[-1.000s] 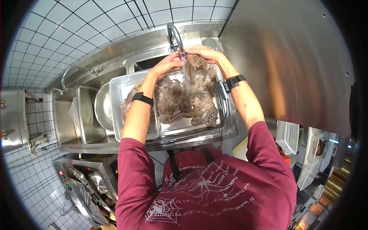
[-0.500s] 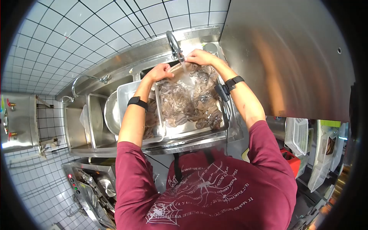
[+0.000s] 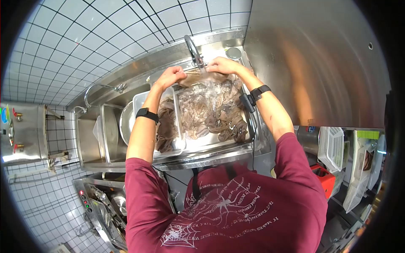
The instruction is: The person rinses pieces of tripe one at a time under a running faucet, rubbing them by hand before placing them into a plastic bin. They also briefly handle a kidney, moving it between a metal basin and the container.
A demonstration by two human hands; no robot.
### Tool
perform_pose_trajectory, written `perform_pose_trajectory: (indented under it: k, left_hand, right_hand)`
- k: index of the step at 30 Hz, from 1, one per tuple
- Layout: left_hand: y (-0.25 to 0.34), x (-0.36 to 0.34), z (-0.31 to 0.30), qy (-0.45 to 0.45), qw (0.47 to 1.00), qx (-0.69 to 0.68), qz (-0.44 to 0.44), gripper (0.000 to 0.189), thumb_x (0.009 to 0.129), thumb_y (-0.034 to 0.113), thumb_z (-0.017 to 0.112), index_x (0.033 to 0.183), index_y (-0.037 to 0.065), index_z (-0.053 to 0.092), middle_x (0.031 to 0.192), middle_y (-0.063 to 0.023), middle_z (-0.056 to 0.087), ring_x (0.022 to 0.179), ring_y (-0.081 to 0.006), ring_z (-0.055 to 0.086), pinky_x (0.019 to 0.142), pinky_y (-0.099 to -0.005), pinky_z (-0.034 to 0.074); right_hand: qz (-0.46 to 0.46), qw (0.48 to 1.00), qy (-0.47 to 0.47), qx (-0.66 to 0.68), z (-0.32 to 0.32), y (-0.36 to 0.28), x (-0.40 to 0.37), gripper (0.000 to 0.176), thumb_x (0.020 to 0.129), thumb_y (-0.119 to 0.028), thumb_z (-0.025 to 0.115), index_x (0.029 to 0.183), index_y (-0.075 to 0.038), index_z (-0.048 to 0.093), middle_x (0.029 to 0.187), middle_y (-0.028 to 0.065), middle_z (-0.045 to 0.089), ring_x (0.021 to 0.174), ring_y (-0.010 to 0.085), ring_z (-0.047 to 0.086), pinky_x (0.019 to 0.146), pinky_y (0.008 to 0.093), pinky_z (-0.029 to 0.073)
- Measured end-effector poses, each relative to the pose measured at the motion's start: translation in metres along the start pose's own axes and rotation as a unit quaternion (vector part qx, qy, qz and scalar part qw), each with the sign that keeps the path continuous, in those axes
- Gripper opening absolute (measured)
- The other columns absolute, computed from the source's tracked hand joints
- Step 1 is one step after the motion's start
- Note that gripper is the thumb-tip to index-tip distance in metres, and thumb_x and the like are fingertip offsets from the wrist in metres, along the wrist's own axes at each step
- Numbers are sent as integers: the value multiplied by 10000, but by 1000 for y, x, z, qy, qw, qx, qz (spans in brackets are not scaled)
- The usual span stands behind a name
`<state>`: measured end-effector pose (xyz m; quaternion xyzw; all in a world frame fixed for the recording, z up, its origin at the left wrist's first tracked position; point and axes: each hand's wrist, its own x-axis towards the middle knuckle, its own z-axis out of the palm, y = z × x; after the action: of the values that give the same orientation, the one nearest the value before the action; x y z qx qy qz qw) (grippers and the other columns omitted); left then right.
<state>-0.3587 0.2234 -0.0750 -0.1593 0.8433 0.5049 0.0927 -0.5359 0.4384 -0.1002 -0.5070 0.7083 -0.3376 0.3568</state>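
Observation:
My left hand pinches one end of a limp, brownish-grey sheet that looks like tripe. My right hand grips its other end, close beside the running tap. Stretched between both hands, the sheet lies under the falling water. Below it, a heap of similar wet, crumpled pieces fills much of the metal sink basin. More such pieces sit in a clear plastic tub under my left forearm. My fingertips are partly hidden by the sheet and glare.
Left of the tub are a round metal bowl and further sink compartments with a second tap. A tall steel panel stands on the right. White plastic baskets and a red container are at lower right.
My hands have drawn slightly farther apart, and the sheet is now spread wider under the water. The view has shifted a little, showing more of the pieces in the tub.

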Motion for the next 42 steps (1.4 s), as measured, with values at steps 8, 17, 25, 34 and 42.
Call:
perform_pose_trajectory:
  k: [8, 17, 25, 34, 42]
  left_hand:
    - [4, -8, -6, 40, 996, 66, 34, 306, 779, 282, 628, 648, 58, 466, 627, 25, 457, 600, -83, 402, 549, -276, 366]
    - [-12, -18, -7, -5, 997, 72, -16, 338, 846, 334, 606, 649, 76, 509, 616, 44, 467, 584, -74, 409, 529, -270, 357]
    - [-25, 41, 91, 37, 941, -321, -98, 165, 800, 77, 582, 960, 90, 544, 786, -5, 556, 581, -98, 516, 471, -244, 425]
    - [3, 26, 167, 85, 780, -605, -136, 380, 885, 501, 456, 942, 151, 594, 856, -22, 601, 708, -146, 572, 581, -322, 489]
    - [-7, 2, 174, 175, 645, -739, -89, 199, 925, 217, 416, 949, 76, 555, 880, -72, 613, 759, -192, 606, 571, -337, 498]
  right_hand:
    - [-96, 985, 98, 101, 22, 21, 6, 374, 938, -336, 513, 961, 11, 651, 817, 60, 671, 760, 124, 591, 727, 300, 467]
    - [32, 978, 66, 193, 17, 13, -4, 296, 940, -307, 516, 911, -42, 643, 703, -48, 513, 566, 48, 456, 512, 207, 407]
    - [50, 944, 107, 309, 10, 11, -40, 234, 927, -251, 547, 1047, -58, 601, 738, -89, 490, 610, 1, 419, 519, 164, 363]
    - [-45, 979, 197, 5, 71, -31, -63, 278, 792, -22, 551, 1066, 5, 586, 1037, 154, 596, 949, 273, 597, 839, 342, 464]
    - [-93, 941, 314, -81, 116, -60, -111, 281, 821, -41, 525, 1088, -23, 611, 1271, 151, 493, 1221, 301, 436, 1026, 380, 334]
